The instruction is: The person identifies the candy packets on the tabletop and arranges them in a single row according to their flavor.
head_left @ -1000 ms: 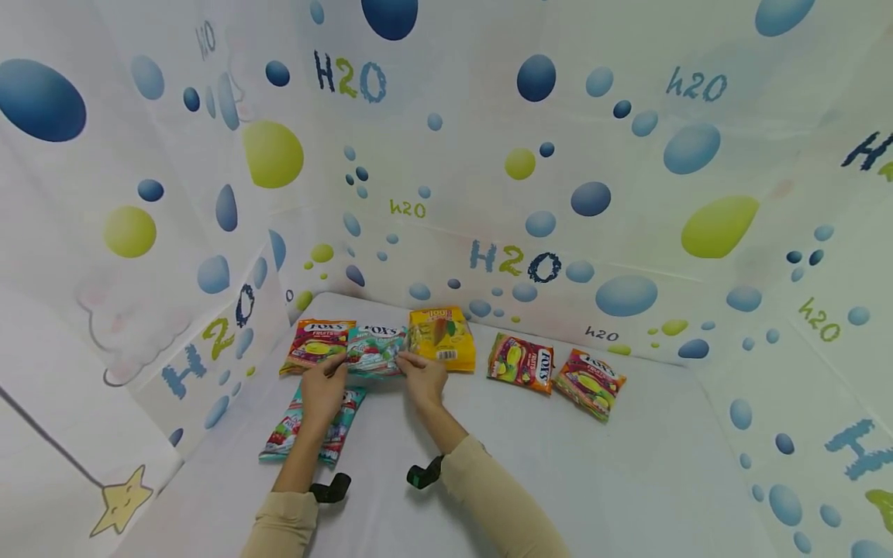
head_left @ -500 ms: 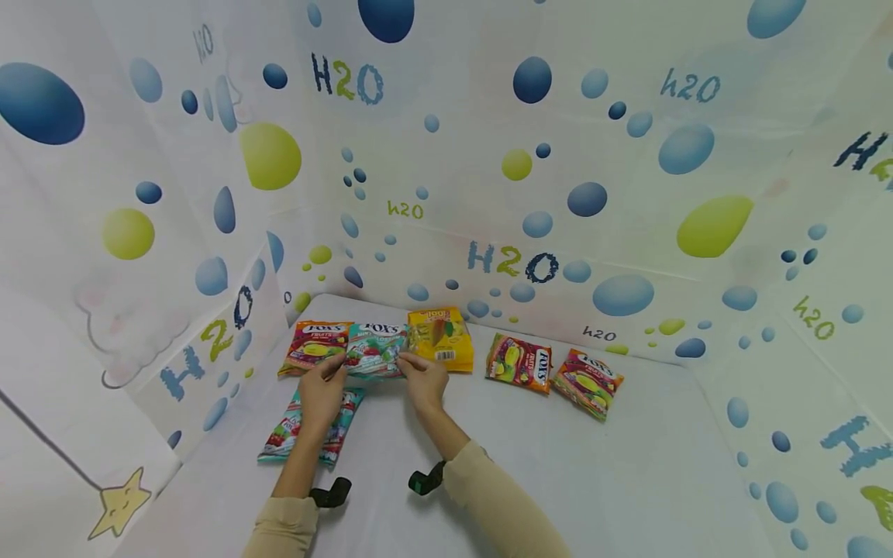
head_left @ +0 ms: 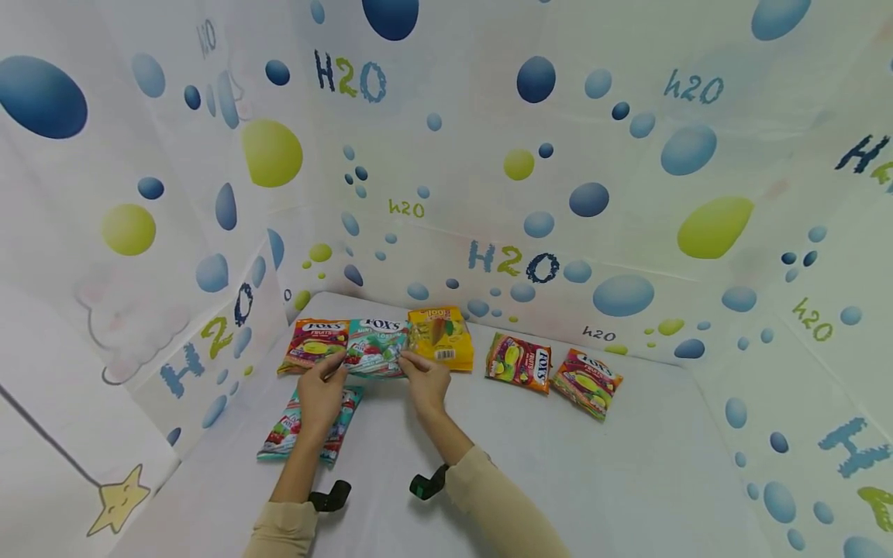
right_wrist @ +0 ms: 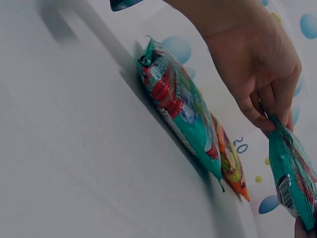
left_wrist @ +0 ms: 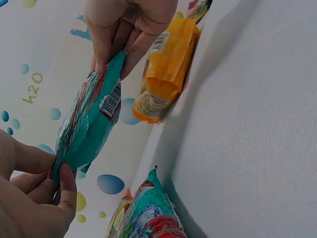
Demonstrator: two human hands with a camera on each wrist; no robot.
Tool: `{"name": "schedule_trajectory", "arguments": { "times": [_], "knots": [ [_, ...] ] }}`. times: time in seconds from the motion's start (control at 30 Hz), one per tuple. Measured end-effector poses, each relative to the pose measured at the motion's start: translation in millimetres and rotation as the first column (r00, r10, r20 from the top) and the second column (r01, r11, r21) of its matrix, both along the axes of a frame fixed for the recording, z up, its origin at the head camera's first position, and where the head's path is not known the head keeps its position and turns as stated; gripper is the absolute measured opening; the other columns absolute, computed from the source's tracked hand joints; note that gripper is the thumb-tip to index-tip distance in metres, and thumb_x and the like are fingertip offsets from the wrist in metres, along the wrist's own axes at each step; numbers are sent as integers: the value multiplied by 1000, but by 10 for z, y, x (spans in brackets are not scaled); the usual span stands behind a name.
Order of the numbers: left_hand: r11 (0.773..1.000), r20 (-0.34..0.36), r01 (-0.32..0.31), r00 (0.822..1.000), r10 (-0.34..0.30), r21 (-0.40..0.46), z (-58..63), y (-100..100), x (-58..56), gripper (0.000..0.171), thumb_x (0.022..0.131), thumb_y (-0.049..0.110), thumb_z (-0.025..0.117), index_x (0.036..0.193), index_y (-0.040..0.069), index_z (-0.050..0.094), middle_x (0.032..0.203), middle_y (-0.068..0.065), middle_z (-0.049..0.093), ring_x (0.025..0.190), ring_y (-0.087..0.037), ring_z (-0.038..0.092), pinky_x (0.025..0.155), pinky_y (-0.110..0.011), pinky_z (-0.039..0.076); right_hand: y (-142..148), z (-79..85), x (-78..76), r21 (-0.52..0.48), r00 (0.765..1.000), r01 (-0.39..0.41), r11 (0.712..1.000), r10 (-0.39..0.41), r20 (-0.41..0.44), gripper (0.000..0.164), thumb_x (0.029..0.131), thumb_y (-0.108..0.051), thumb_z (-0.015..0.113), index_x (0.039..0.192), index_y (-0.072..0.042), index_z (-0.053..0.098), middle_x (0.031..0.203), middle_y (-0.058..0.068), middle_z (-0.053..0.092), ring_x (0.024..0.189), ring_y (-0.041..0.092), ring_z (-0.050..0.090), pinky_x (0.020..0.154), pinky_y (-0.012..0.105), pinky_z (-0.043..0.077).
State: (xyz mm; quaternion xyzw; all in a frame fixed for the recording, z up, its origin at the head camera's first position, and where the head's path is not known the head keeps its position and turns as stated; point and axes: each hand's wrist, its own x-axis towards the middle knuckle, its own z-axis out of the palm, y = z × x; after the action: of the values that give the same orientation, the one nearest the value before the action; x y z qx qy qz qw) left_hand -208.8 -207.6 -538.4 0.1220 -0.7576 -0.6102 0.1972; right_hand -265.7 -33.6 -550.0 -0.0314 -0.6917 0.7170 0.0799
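Observation:
Both hands hold a teal Fox's candy bag (head_left: 377,349) by its two sides, lifted off the white surface with its printed front facing up towards the head. My left hand (head_left: 321,397) pinches its left edge between thumb and fingers. On the opposite edge, my right hand (head_left: 425,384) pinches in the same way. The left wrist view shows the bag's teal back with a barcode (left_wrist: 111,100). Under the left forearm lies another teal candy bag (head_left: 279,434), partly hidden by it. A red and orange Fox's Fruits bag (head_left: 314,346) lies just left of the held bag.
A yellow candy bag (head_left: 441,337) lies just right of the held one, by the back wall. Farther right are a Fox's Fruits bag (head_left: 519,363) turned sideways and a similar Fruits bag (head_left: 587,384) lying at a slant. Patterned sheets (head_left: 474,178) rise around the white surface.
The held teal bag tips slightly, so more of its printed front and its Fox's lettering shows. Both hands keep their pinch and hardly move; the other bags stay put.

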Motion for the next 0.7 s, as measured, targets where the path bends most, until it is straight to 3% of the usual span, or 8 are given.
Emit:
{"name": "schedule_trajectory", "arguments": {
  "times": [0.7],
  "knots": [
    [1000, -35, 21, 999, -20, 21, 87, 127, 176, 36, 106, 9, 60, 142, 6, 65, 144, -12, 63, 125, -30, 64, 80, -4, 48, 125, 68, 198, -43, 1000, 8, 999, -7, 29, 12, 91, -19, 82, 102, -15, 85, 104, -1, 80, 96, 13, 72, 83, 24, 59]
  ]
}}
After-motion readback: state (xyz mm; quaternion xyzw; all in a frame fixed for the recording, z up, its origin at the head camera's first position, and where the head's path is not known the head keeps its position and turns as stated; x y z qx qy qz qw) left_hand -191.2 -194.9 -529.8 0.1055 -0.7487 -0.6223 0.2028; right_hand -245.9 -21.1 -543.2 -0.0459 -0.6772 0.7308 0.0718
